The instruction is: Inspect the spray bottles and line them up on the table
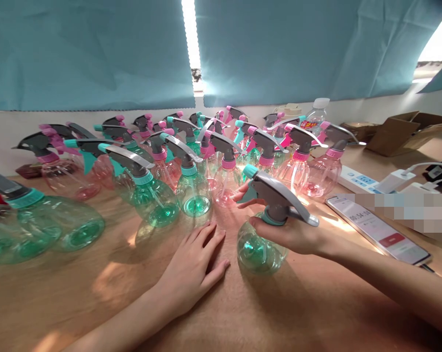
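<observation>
A clear green spray bottle (259,252) with a grey trigger head and teal nozzle stands in front of me. My right hand (294,232) is wrapped round its neck just below the head, some fingers reaching behind the trigger side. To its left, my left hand (199,261) lies flat on the wooden table (221,322), fingers spread and holding nothing. Beyond that hand are two more green spray bottles (157,205) (193,195), upright and apart from my fingers. Pink spray bottles (226,181) stand close behind the held one.
Several pink and green spray bottles crowd the back of the table. More green bottles (77,225) stand at the left edge. On the right are a phone (378,230) with a timer, a power strip (360,182) with chargers, a cardboard box (400,134) and a clear plastic bottle (318,115). A blue-green curtain (96,54) hangs behind.
</observation>
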{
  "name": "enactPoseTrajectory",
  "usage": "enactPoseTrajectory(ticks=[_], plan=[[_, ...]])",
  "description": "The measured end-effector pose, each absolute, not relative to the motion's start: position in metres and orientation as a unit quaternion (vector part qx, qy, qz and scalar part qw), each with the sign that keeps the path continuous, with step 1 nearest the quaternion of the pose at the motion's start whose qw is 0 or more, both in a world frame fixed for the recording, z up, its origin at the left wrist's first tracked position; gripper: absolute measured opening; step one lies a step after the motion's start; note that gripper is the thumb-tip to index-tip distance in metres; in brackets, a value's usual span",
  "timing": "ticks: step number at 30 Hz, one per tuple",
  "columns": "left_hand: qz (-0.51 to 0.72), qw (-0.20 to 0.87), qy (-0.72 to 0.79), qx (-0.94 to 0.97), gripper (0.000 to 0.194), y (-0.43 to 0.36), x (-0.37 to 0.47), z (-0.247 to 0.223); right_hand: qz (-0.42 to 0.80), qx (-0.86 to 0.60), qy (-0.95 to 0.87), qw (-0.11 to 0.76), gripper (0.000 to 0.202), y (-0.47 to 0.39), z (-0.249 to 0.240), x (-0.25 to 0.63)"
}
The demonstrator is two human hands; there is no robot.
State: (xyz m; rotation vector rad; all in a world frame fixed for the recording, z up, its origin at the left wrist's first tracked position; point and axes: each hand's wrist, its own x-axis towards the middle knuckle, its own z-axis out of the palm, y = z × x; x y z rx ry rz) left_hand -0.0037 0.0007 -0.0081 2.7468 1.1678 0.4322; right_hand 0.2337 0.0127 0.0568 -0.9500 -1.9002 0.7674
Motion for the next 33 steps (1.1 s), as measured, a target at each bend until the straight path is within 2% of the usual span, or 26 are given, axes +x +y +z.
enactPoseTrajectory(ticks=[6, 14, 18, 20, 27, 33], plan=[[0.138, 0.062, 0.387, 0.91, 0.047, 0.0, -0.004, -0.008, 0.267, -0.398, -0.767, 0.426, 0.027, 0.01, 0.065, 0.23], [0.137, 0.058, 0.384, 0.911, 0.047, 0.001, -0.004, -0.008, 0.214, -0.429, -0.79, 0.383, 0.025, 0.004, 0.08, 0.23], [0.138, 0.058, 0.384, 0.911, 0.047, 0.001, -0.004, -0.008, 0.232, -0.418, -0.78, 0.405, 0.023, 0.006, 0.073, 0.231], [0.139, 0.057, 0.383, 0.911, 0.047, 0.001, -0.004, -0.008, 0.251, -0.417, -0.772, 0.408, 0.026, 0.008, 0.068, 0.232], [0.138, 0.053, 0.384, 0.912, 0.047, 0.002, -0.004, -0.01, 0.292, -0.379, -0.769, 0.425, 0.054, 0.012, 0.058, 0.233], [0.144, 0.051, 0.385, 0.91, 0.046, 0.002, -0.004, -0.009, 0.291, -0.331, -0.767, 0.467, 0.051, 0.013, 0.062, 0.225]])
